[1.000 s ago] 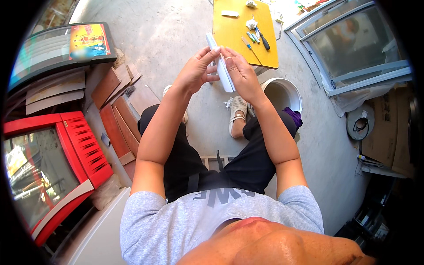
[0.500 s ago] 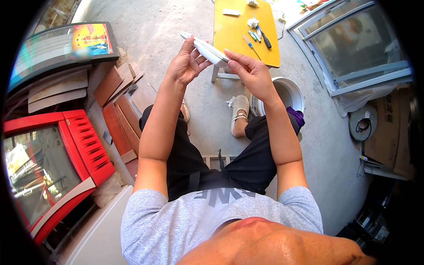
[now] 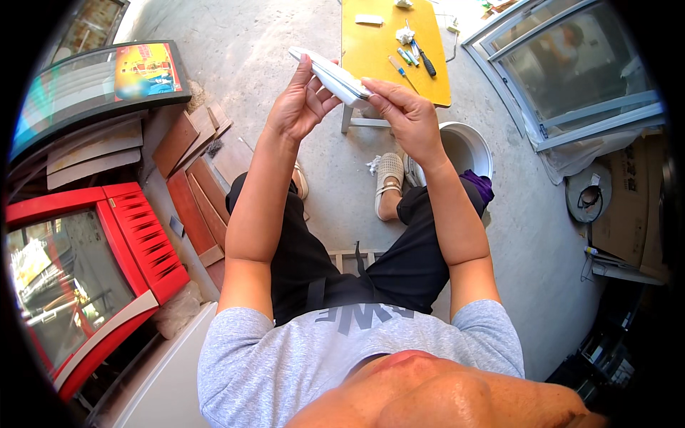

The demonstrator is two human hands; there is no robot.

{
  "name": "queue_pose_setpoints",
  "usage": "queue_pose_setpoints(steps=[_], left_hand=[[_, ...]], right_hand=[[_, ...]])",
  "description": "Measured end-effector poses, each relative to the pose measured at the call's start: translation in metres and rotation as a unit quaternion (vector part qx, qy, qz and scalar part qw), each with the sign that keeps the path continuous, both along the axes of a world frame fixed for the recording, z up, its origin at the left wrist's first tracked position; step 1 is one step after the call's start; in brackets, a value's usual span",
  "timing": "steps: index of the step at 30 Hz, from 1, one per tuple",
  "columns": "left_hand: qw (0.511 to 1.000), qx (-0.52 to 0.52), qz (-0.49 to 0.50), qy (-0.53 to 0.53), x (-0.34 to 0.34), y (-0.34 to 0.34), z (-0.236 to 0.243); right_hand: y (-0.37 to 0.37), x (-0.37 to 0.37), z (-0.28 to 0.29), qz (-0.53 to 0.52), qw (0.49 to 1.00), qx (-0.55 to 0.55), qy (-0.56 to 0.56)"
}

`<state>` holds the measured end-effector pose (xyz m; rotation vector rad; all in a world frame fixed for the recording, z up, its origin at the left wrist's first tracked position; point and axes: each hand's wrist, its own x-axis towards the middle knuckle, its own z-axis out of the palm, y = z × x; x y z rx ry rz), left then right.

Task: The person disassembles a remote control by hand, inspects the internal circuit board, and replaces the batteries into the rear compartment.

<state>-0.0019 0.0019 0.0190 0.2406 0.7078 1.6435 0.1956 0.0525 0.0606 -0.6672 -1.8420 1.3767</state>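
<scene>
1. Red-framed panel (image 3: 146, 239) at far left.
2. Left hand (image 3: 292, 110) – thumb and fingers gripping a flat white casing (image 3: 330, 77) by its left end.
3. Casing tilted mid-air between both hands, near the yellow table (image 3: 367, 46).
4. Right hand (image 3: 410, 118) – pinching the casing's right end.
5. White bucket (image 3: 465, 146).

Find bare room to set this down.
For the held flat white piece, the yellow rectangular tabletop looks free between its left edge, small white block and slim blue-banded tool. Grey concrete floor looks bare between tabletop and brown wooden boards. Crowded: the tabletop's right side, with crumpled white paper and a black-handled screwdriver.
</scene>
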Motion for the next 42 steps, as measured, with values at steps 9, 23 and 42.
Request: queue_pose_setpoints(steps=[9, 23, 42], left_hand=[[1.0, 0.02, -0.013, 0.016, -0.004, -0.002, -0.002], [0.997, 0.057, -0.016, 0.041, -0.002, -0.001, 0.003], [0.988, 0.002, -0.032, -0.148, -0.001, 0.001, -0.002]], right_hand=[[-0.001, -0.002, -0.001, -0.01, 0.999, 0.044, -0.007], [0.0, -0.003, -0.001, -0.006, 0.99, 0.139, -0.007], [-0.013, -0.012, 0.0, -0.091, 0.972, 0.218, -0.009]])
